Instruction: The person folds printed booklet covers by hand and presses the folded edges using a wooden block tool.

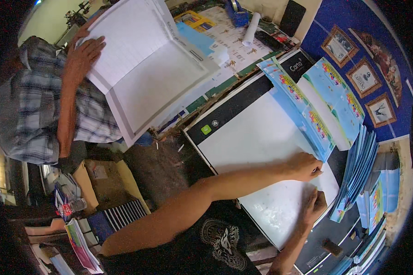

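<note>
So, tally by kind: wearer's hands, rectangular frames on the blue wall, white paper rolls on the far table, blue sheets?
Hands: 2 (left hand, right hand)
Frames: 3
Paper roll: 1
Total: 6, leaving out the blue sheets, too overlapped to count.

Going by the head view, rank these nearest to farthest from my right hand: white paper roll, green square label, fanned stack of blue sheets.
1. Fanned stack of blue sheets: just to the right of your right hand.
2. Green square label: well to the left and higher up.
3. White paper roll: farthest, near the top.
</note>
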Action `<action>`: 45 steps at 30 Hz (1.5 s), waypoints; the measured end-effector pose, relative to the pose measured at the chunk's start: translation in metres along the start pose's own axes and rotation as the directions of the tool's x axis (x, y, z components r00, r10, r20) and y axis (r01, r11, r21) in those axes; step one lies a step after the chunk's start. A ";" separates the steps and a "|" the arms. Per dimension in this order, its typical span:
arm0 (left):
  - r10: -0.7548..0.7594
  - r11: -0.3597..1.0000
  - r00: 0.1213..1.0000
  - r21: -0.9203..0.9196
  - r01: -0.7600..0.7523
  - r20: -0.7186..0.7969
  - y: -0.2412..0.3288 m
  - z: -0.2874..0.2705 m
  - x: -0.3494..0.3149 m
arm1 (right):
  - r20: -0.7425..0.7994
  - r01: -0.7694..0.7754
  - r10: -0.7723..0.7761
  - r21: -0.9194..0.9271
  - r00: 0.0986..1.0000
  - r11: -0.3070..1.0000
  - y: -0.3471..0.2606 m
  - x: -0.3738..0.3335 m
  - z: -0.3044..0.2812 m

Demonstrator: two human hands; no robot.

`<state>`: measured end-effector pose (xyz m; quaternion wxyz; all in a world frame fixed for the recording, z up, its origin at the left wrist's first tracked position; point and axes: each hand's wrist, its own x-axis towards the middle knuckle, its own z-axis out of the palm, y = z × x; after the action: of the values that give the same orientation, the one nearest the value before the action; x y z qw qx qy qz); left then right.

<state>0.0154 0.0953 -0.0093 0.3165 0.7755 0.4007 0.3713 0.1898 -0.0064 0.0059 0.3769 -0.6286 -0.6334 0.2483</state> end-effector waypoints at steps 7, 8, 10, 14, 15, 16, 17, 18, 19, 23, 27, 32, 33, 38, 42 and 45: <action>-0.012 1.000 1.000 -0.023 0.012 0.020 0.005 -0.001 -0.002 | 0.031 -0.061 0.057 0.139 0.998 0.988 -0.021 -0.002 0.000; -0.008 1.000 1.000 -0.026 0.008 0.019 0.004 0.000 -0.002 | 0.053 -0.063 0.057 0.129 0.997 0.990 -0.019 -0.002 -0.002; -0.001 1.000 1.000 -0.029 0.001 0.017 0.002 0.003 -0.001 | 0.073 -0.064 0.056 0.118 0.996 0.991 -0.014 -0.001 -0.005; -0.007 1.000 0.999 -0.009 0.007 0.044 0.003 0.005 -0.001 | 0.078 -0.096 0.085 0.147 0.993 0.984 -0.008 -0.001 -0.005; -0.020 1.000 0.998 -0.006 0.020 0.054 0.003 0.007 -0.001 | 0.076 -0.069 0.059 0.141 0.995 0.988 -0.010 -0.001 -0.005; -0.019 1.000 0.998 -0.008 0.019 0.056 0.002 0.008 -0.002 | 0.075 -0.071 0.061 0.141 0.995 0.988 -0.013 -0.001 -0.004; -0.005 1.000 0.999 -0.004 0.005 0.032 0.000 0.009 -0.003 | 0.058 -0.059 0.051 0.144 0.997 0.988 -0.018 -0.001 -0.002; 0.010 1.000 1.000 -0.002 -0.010 0.009 0.002 0.008 -0.003 | 0.041 -0.048 0.042 0.146 0.998 0.988 -0.021 -0.002 -0.002; 0.012 1.000 1.000 -0.006 -0.011 0.011 0.003 0.006 -0.004 | 0.040 -0.050 0.045 0.144 0.998 0.988 -0.019 -0.002 -0.003; 0.001 1.000 0.999 0.005 -0.001 0.043 0.004 0.003 -0.004 | 0.055 -0.072 0.064 0.152 0.996 0.986 -0.006 -0.001 -0.007; 0.031 0.999 0.999 0.007 -0.031 0.017 0.002 0.009 -0.003 | 0.031 -0.075 0.072 0.114 0.997 0.991 -0.010 -0.002 -0.007; 0.016 1.000 0.999 0.011 -0.017 0.037 0.006 0.006 -0.003 | -0.007 -0.132 0.136 0.194 0.991 0.972 0.009 -0.003 -0.004; -0.006 1.000 0.999 0.019 0.005 0.052 0.006 0.007 -0.006 | -0.008 -0.154 0.157 0.160 0.988 0.975 0.009 -0.004 -0.003; 0.034 0.999 0.999 0.004 -0.034 0.024 -0.002 0.018 -0.008 | 0.031 -0.125 0.122 0.116 0.992 0.985 0.005 -0.005 -0.006; 0.015 0.999 0.997 0.048 -0.018 0.081 0.002 0.010 -0.004 | -0.037 -0.075 0.082 0.166 0.996 0.983 0.010 -0.003 0.000; 0.028 1.000 0.999 -0.008 -0.028 0.038 0.000 0.010 -0.003 | 0.013 -0.022 0.021 0.088 1.000 0.996 -0.001 0.002 -0.004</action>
<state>0.0231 0.0908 -0.0152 0.3218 0.7868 0.3825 0.3621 0.1927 -0.0056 0.0093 0.3978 -0.6167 -0.6172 0.2837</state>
